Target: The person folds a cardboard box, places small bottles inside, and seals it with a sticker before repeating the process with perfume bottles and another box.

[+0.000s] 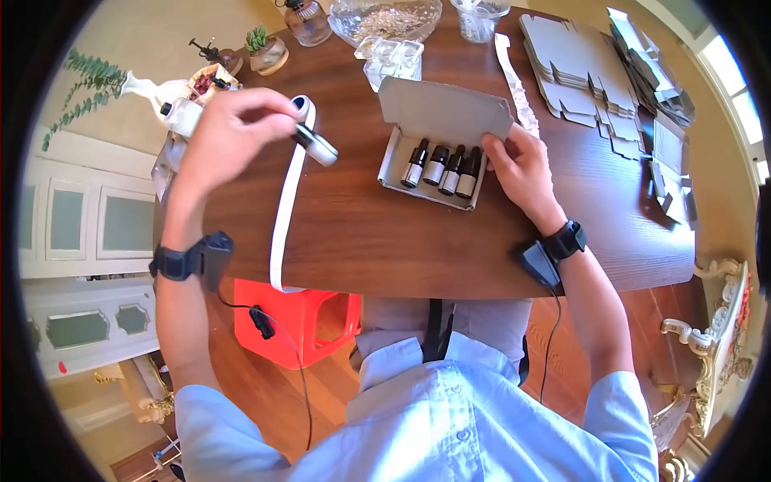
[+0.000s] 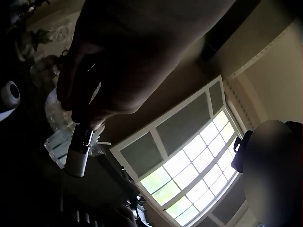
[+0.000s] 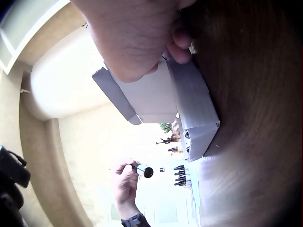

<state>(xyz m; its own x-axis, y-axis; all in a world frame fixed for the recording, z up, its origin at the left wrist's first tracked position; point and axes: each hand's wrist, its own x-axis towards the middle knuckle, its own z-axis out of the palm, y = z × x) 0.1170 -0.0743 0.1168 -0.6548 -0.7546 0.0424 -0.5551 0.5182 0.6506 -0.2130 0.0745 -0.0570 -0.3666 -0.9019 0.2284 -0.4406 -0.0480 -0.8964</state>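
Note:
Between its thumb and fingers my left hand pinches the dark top of a small bottle, white-labelled and tilted, held over the table left of the box. In the left wrist view that bottle hangs below the fingers of the left hand. An open-lidded grey cardboard box holds several dark-capped bottles side by side. My right hand grips the box's right side by the lid; in the right wrist view the right hand lies against the box.
A roll of white tape trails a strip to the front edge. Flattened grey cartons lie at the back right. Clear containers, a glass bowl and a potted succulent stand at the back. A red stool is below the table.

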